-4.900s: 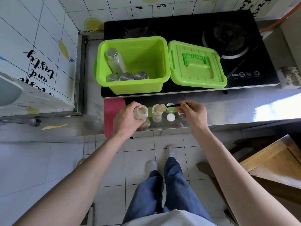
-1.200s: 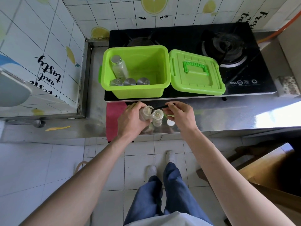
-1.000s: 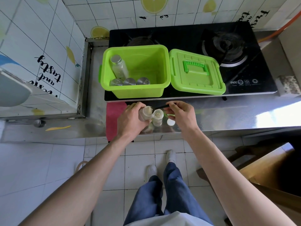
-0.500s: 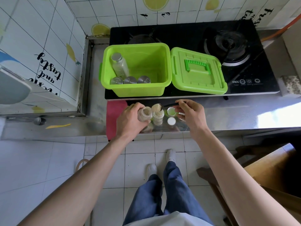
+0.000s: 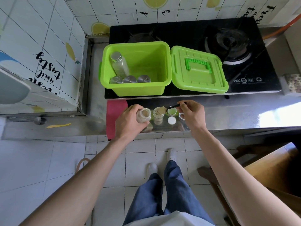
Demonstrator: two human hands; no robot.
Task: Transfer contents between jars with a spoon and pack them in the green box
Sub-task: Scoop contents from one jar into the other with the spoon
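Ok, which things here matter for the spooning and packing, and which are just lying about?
In the job:
- held jar in left hand
- open jar beside it
- loaded spoon in right hand
- white cap
- green box and green lid

Lying about:
- stove
- red cloth

Jars, spoon and green box on the steel counter and hob

We see a small clear glass jar of beige powder (image 5: 144,116), open and tilted right, held off the counter beside a second open glass jar of beige powder (image 5: 158,113) standing upright just to its right. A thin dark-handled spoon (image 5: 169,107) heaped with powder sits over the second jar's mouth. Right of it lie a green-tinted lid (image 5: 171,111) and a white round cap (image 5: 171,120). Farther back, the bright green plastic box (image 5: 146,88) stands open, holding a tall clear bottle with a silver cap (image 5: 119,64) leaning at its left and three silver-capped jars (image 5: 130,79) along its near wall; its hinged green lid (image 5: 197,71) lies open to the right.
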